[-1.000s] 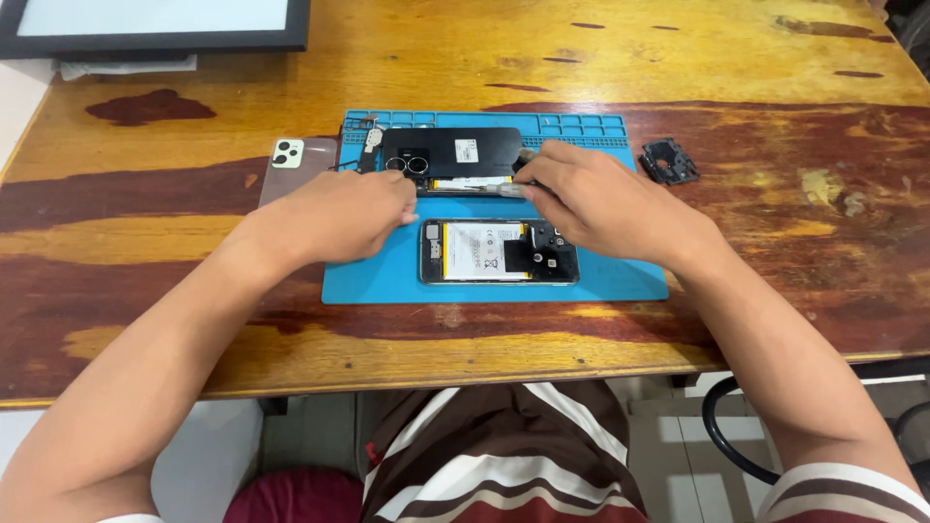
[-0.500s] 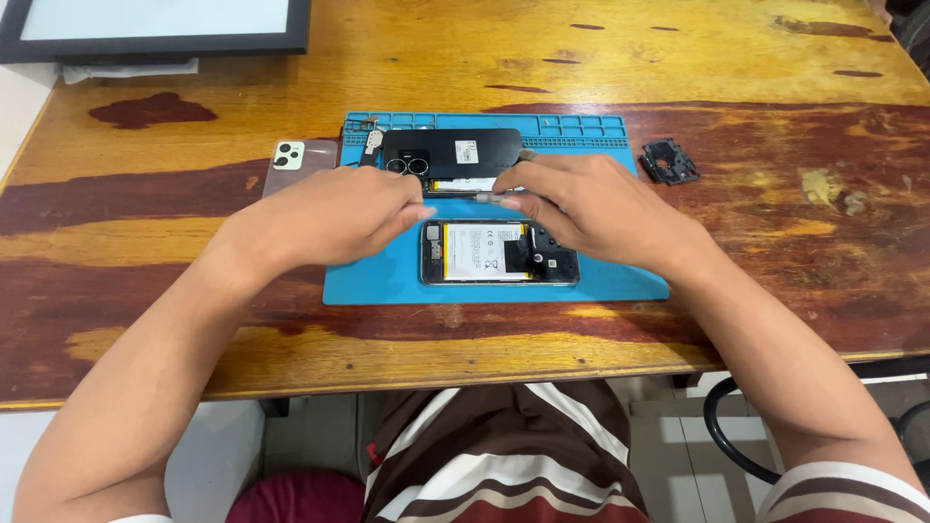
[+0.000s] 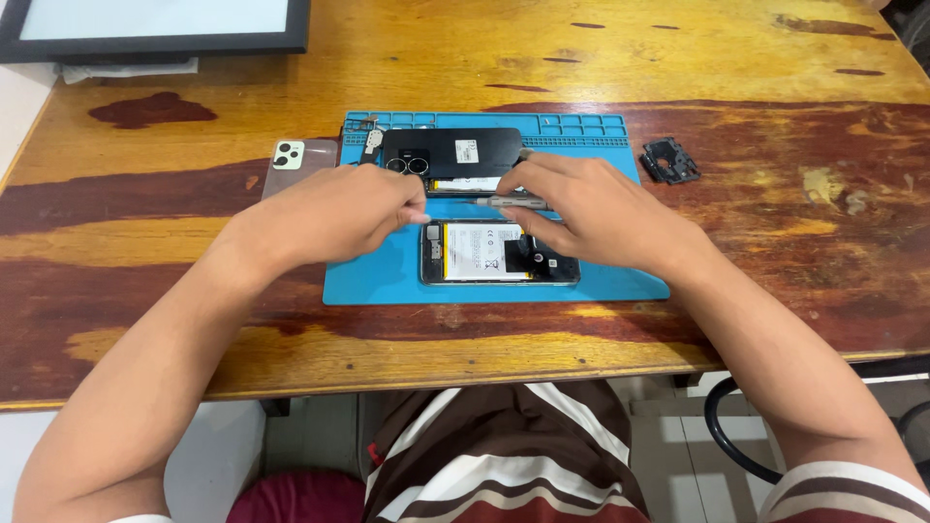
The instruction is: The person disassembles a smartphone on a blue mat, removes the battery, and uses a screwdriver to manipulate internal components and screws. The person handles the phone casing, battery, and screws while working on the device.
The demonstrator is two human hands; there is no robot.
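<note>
You hold a slim grey screwdriver point(image 3: 511, 202) over the blue repair mat point(image 3: 373, 276).

Your right hand point(image 3: 591, 213) pinches the screwdriver, which lies level just above the opened phone point(image 3: 484, 254) on the mat; your left hand point(image 3: 339, 215) has its fingertips drawn narrow at the tool's tip. At the mat's far edge lies a black back cover point(image 3: 450, 150). A clear phone case point(image 3: 295, 163) sits just off the mat's left corner, and a small black part point(image 3: 668, 160) to its right, all on the wooden table point(image 3: 145, 281).
</note>
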